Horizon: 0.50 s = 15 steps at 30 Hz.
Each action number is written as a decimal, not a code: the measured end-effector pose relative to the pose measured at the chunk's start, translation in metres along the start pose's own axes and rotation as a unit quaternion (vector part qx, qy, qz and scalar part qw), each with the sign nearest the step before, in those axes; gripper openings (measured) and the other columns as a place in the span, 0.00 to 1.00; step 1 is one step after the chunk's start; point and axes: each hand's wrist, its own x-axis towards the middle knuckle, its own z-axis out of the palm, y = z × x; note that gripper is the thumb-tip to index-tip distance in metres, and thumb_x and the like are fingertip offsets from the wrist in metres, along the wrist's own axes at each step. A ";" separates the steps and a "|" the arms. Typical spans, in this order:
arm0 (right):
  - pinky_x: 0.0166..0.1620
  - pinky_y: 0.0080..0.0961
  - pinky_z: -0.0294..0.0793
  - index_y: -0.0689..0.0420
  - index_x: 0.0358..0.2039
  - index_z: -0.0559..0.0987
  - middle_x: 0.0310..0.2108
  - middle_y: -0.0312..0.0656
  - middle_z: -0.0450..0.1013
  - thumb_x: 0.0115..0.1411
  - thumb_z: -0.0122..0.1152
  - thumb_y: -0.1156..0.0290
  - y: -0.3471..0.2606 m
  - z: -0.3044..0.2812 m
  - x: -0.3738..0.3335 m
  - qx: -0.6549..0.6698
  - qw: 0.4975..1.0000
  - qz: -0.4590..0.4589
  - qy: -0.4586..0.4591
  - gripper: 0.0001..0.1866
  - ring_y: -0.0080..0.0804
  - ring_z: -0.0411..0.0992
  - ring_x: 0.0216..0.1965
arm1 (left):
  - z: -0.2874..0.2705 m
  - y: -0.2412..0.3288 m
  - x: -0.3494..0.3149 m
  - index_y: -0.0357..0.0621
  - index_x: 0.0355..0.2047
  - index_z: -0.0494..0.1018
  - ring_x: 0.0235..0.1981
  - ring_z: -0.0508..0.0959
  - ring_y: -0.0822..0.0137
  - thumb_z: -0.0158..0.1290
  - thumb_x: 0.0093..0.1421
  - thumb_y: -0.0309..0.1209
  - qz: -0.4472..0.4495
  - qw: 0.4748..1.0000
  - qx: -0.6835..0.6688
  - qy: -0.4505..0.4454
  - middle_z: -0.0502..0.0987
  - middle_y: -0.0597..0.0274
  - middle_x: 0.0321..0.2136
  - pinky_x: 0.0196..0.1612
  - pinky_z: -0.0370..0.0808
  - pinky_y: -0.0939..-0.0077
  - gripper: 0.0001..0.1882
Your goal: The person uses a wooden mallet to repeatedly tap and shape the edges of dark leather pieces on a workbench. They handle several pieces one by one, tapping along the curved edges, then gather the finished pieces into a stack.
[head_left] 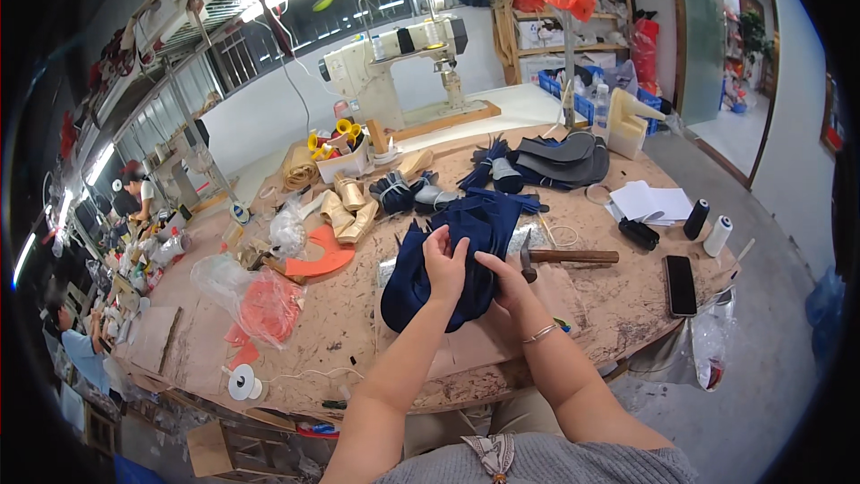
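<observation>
A loose stack of navy fabric pieces [414,291] lies on the worktable in front of me, with more navy fabric [479,215] heaped just behind it. My left hand [443,267] rests on top of the stack, fingers stretched forward and the thumb apart. At the stack's right edge, my right hand [512,285] grips the fabric, thumb on top; its other fingers are partly hidden. A bracelet circles the right wrist. Just right of that hand lies a hammer [573,256] with a wooden handle, its metal head close to the fabric.
An orange curved piece [322,253], gold rolled pieces [351,211] and a plastic bag [260,300] lie left. Dark grey curved pieces [564,161] are stacked behind. A phone [680,285], thread spools [718,235] and papers [649,202] lie right. A sewing machine [376,81] stands beyond.
</observation>
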 end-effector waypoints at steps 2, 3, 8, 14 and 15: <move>0.51 0.32 0.76 0.63 0.56 0.72 0.48 0.45 0.76 0.51 0.70 0.71 -0.009 0.007 -0.008 -0.087 0.993 -0.054 0.054 0.32 0.36 0.76 0.46 | -0.004 0.005 -0.003 0.36 0.55 0.67 0.50 0.73 0.68 0.57 0.62 0.22 -0.073 0.994 -0.062 -0.061 0.73 0.57 0.48 0.57 0.70 0.76 0.21; 0.48 0.32 0.78 0.65 0.54 0.73 0.46 0.47 0.77 0.48 0.70 0.74 -0.006 0.001 0.000 -0.104 0.988 -0.039 0.111 0.31 0.37 0.77 0.44 | -0.007 0.000 0.001 0.36 0.54 0.68 0.49 0.73 0.69 0.56 0.63 0.21 -0.093 0.985 -0.110 -0.094 0.74 0.57 0.47 0.56 0.69 0.77 0.20; 0.46 0.30 0.78 0.67 0.51 0.74 0.44 0.46 0.78 0.47 0.67 0.76 -0.008 -0.004 -0.001 -0.073 0.984 -0.044 0.159 0.29 0.36 0.78 0.41 | -0.043 0.041 0.005 0.35 0.57 0.66 0.54 0.72 0.71 0.47 0.68 0.21 -0.099 0.966 -0.127 -0.201 0.74 0.58 0.53 0.59 0.66 0.78 0.18; 0.47 0.32 0.78 0.69 0.50 0.74 0.42 0.47 0.78 0.48 0.67 0.76 -0.005 0.003 -0.001 -0.051 0.988 -0.049 0.138 0.27 0.37 0.78 0.40 | -0.108 0.082 -0.054 0.43 0.70 0.50 0.71 0.52 0.48 0.68 0.49 0.34 0.154 0.781 0.412 -0.444 0.54 0.43 0.68 0.71 0.51 0.60 0.52; 0.47 0.32 0.78 0.69 0.50 0.74 0.42 0.48 0.78 0.48 0.67 0.76 -0.010 0.011 -0.007 -0.050 0.989 -0.046 0.132 0.27 0.37 0.78 0.40 | -0.114 0.071 -0.060 0.42 0.68 0.54 0.70 0.53 0.47 0.65 0.53 0.32 0.200 0.773 0.429 -0.423 0.56 0.46 0.68 0.70 0.52 0.58 0.46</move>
